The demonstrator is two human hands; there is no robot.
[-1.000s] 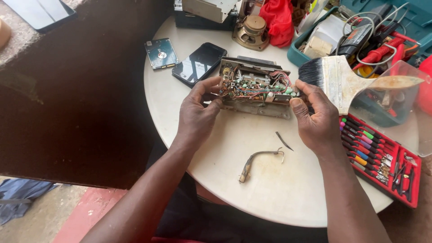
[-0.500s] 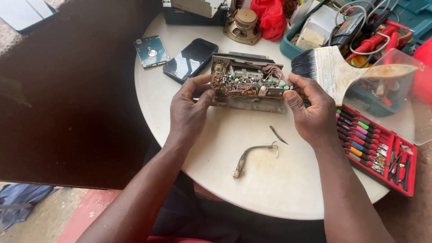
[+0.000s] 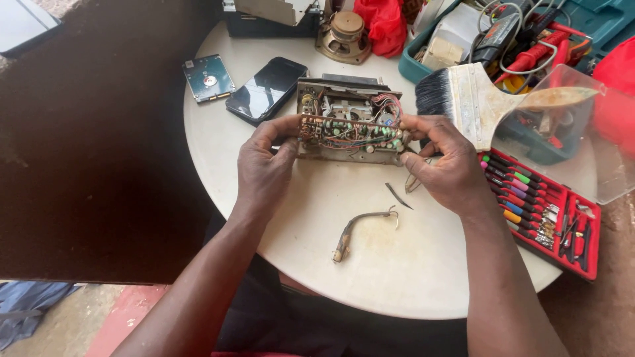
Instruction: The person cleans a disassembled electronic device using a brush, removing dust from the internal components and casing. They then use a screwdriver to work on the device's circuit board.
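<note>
Tabletop, round and off-white, carries everything and lies under both hands. Held above its middle is an opened radio chassis, circuit board with coloured parts and wires facing up. The left hand clamps the chassis's left end, thumb on top, fingers curled beneath. The right hand pinches the right end the same way, fingertips pressed to the board edge. Beyond the right hand lies a wide paintbrush; just right of it, a red tray of screwdriver bits. Past the left hand rest a dark phone and a small hard drive. Nearer the person than the grip lies a bent metal piece.
</note>
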